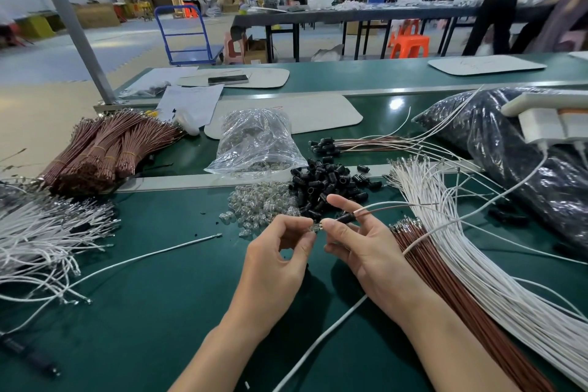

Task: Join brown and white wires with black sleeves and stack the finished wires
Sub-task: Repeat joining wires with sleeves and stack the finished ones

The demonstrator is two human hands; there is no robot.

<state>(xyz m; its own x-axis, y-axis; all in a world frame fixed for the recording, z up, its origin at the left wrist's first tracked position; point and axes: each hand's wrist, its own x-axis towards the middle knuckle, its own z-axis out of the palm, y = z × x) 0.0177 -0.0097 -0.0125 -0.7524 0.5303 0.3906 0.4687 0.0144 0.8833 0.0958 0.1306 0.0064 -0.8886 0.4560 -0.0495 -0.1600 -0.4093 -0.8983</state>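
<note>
— On the counter [159, 312], what do the bags hold?
— Clear bag [254, 140]: small glassy bits. Dark bag [509, 149]: black pieces, hard to make out.
— And the sleeve?
— Black sleeve [345, 218], just above the counter, brown and white wires [381, 208] trailing right. Right hand [369, 251] pinches it; left hand [276, 264] pinches a clear bit [313, 227] at its mouth.

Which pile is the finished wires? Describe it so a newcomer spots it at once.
Find the clear plastic bag in the middle of the green table. Right of it lies the stack of finished wires, black-sleeved ends toward the bag, wires running off to the big dark bag. Unlike the loose black sleeves heaped just nearer, each sleeve here trails a brown and a white wire.
</note>
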